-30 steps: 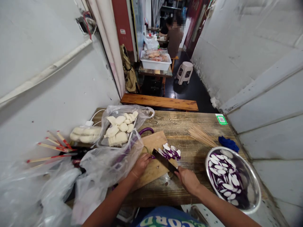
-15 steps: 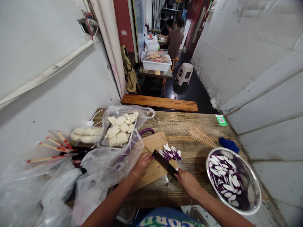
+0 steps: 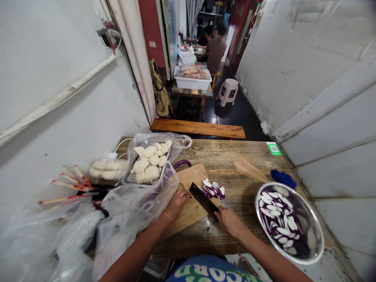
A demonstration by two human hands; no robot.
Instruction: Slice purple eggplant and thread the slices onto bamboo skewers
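My right hand (image 3: 229,221) grips the handle of a dark cleaver (image 3: 203,199) whose blade rests on the wooden cutting board (image 3: 191,209). Just past the blade lie several purple-and-white eggplant slices (image 3: 214,188). My left hand (image 3: 176,203) presses down on the board at the blade's left, fingers curled over a small eggplant end that is mostly hidden. A whole purple eggplant (image 3: 181,163) pokes out from under a plastic bag at the board's far edge.
A steel bowl (image 3: 311,244) full of eggplant slices sits at the right. Bamboo skewers (image 3: 249,169), a blue cloth (image 3: 283,178) and a green sticker (image 3: 274,148) lie beyond it. Bagged white buns (image 3: 149,160), plastic bags (image 3: 129,211) and chopsticks (image 3: 69,184) crowd the left. A bench (image 3: 197,128) stands behind the table.
The cleaver has shifted slightly along the board beside the slices. My left hand stays in place. The view has tilted a little.
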